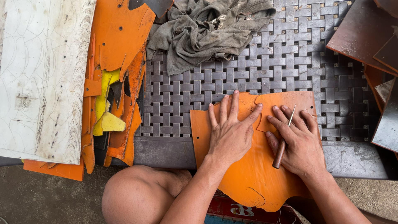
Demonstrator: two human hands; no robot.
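My right hand [299, 143] sits a bit right of the middle of the frame. It is closed around a small awl [283, 143] with a brown wooden handle and a thin metal tip. The tip points up, between my fingers. The same hand also presses down on a small orange leather piece [286, 103] that has a curvy edge.

My left hand [230, 132] is just beside it, near the middle of the frame. It holds nothing. It lies flat and wide, fingers spread, pushing down on the big orange leather sheet [248, 178]. The pointer finger reaches over to the edge of the small piece.

The small piece lies on top of the big sheet, at its upper right corner. The big sheet hangs down past the table edge, toward the bottom of the frame, over my lap. My bare knee [132, 195] shows at the lower left of the middle.

Under the leather is a woven mat [290, 62] of dark grey strips, filling the middle and upper part of the frame. A crumpled grey cloth [203, 31] lies on the mat at the top middle.

To the left is a pile of orange scraps [120, 45] with a few yellow bits [105, 112] mixed in. Farther left, in the upper left of the frame, is a white board [41, 74] covered with scratches and cut lines.

At the right edge are dark brown sheets [365, 33], stacked and overlapping.
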